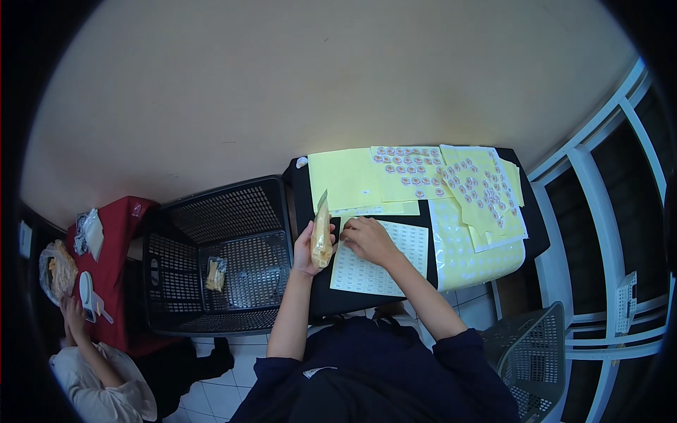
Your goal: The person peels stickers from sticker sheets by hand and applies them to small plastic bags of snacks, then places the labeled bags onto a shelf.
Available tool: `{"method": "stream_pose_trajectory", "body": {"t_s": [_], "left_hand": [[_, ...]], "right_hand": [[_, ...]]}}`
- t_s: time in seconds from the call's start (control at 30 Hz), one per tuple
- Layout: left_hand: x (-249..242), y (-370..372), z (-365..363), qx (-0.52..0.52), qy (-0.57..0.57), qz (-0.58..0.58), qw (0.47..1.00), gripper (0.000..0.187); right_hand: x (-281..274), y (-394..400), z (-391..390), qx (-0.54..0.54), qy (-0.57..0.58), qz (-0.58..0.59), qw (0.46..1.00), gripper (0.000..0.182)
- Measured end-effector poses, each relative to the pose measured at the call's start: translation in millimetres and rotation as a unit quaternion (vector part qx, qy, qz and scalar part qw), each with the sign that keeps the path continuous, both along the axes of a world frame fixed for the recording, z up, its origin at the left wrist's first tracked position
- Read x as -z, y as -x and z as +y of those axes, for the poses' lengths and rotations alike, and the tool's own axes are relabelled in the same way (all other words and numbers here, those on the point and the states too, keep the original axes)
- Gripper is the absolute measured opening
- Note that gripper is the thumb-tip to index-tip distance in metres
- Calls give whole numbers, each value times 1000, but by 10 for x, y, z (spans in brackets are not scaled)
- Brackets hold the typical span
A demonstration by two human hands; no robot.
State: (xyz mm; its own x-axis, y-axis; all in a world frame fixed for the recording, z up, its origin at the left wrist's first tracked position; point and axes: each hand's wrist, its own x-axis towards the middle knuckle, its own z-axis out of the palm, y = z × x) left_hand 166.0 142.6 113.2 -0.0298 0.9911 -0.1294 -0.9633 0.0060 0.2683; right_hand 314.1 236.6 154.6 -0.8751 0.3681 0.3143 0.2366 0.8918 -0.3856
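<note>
My left hand (305,252) is wrapped round a clear plastic packet of pale yellow snack pieces (321,243), held upright over the left edge of the table. Close beside it, my right hand (368,238) rests at the upper left part of a label sheet (381,273) printed with rows of small text. Its fingers are bent and drawn together; what is between them, if anything, is hidden. Yellow sticker sheets (340,176) lie behind my hands, and several round printed stickers (412,161) remain on the sheets to the right.
A black plastic basket (211,243) left of the table holds one snack packet (216,273). Another basket (536,359) stands at lower right, near white railings (599,204). At far left, a person's hands (72,317) are by a red-covered table (116,261) with a bag (60,271).
</note>
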Motion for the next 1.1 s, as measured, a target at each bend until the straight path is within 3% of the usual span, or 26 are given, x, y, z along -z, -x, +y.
{"method": "stream_pose_trajectory", "body": {"t_s": [0.43, 0.63, 0.7, 0.73, 0.83, 0.9, 0.97, 1.03, 1.1], "left_hand": [[9, 0, 13, -4, -1, 12, 1000, 41], [34, 2, 8, -12, 18, 16, 1000, 43], [21, 4, -10, -11, 10, 36, 999, 43], [18, 4, -28, -11, 12, 36, 999, 43], [-78, -57, -43, -41, 72, 110, 990, 39], [-288, -154, -79, -192, 116, 369, 902, 34], [-451, -150, -119, -194, 119, 402, 887, 32], [-601, -210, -101, -250, 77, 509, 820, 29], [-683, -316, -63, -267, 86, 517, 809, 25]], "right_hand": [[50, 35, 48, -15, 7, 46, 999, 8], [30, -56, 57, 33, 160, 55, 985, 9], [77, -90, 103, 55, 309, 115, 943, 7], [108, -115, 112, 54, 310, 116, 942, 7], [138, -212, 128, 94, 358, 164, 915, 6], [140, -286, 102, 142, 373, 237, 886, 7], [96, -370, 94, 153, 384, 250, 876, 7], [14, -429, 97, 158, 451, 317, 819, 7], [-195, -475, 69, 156, 442, 330, 819, 8]]}}
